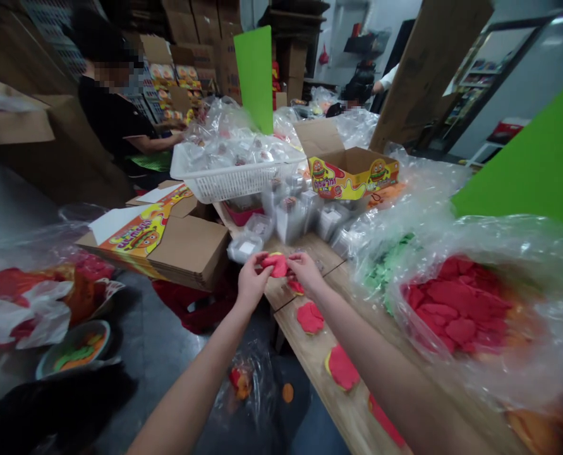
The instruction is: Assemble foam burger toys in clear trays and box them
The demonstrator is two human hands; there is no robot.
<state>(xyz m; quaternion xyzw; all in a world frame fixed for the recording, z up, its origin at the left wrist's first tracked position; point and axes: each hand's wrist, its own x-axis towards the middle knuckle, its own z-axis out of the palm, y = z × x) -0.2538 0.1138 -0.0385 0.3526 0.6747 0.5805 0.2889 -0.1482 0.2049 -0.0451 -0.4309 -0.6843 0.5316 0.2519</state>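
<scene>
My left hand (253, 281) and my right hand (306, 273) pinch a flat red gummy piece (276, 265) from either side, above a wooden table (304, 259). More red pieces lie on the boards toward me, one (310, 318) just below my hands and another (342, 368) nearer the table's edge. To the right, a clear plastic bag (456, 303) holds a heap of red pieces. Small clear plastic packs (290, 218) stand just beyond my hands.
A white plastic basket (229, 170) of wrapped packs and a printed burger-design carton (352, 167) stand beyond the packs. Flat cartons (186, 246) lie to the left. A co-worker (115, 114) in black works at the far left. Bags and a bowl (72, 347) sit low at left.
</scene>
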